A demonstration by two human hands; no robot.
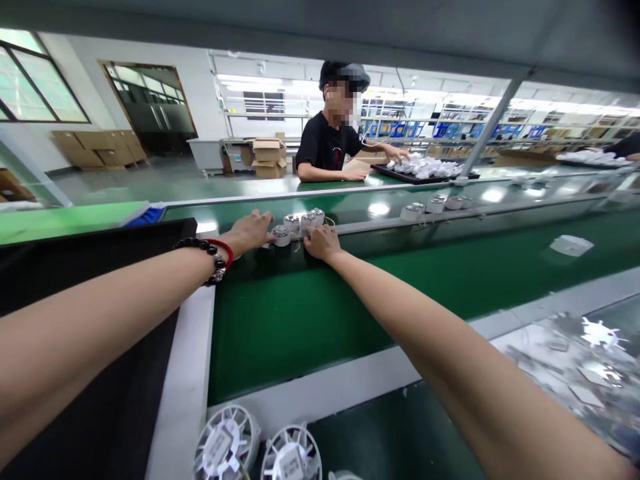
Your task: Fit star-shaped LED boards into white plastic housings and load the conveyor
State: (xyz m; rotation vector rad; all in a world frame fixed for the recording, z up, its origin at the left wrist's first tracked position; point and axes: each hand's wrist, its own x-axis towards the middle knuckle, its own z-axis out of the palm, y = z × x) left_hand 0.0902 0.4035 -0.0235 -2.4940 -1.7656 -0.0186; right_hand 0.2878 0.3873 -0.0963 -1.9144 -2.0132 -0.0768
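Both arms reach out over the green belt (300, 313) to a small cluster of white round parts (281, 235) on the rail between two belts. My left hand (251, 230) is at the left side of the cluster, its fingers apart and its thumb close to the nearest part. At the right side, my right hand (323, 241) has its fingers curled against a white part (309, 221); its fingertips are partly hidden. A thin wire shows beside this part. Black beads and a red band circle my left wrist.
White finned parts (225, 443) lie at the near edge. Loose clear and white pieces (565, 363) are at the right. A black tray (100, 267) stands left. Across the belt, a person (327, 143) reaches to a tray of white parts (425, 167).
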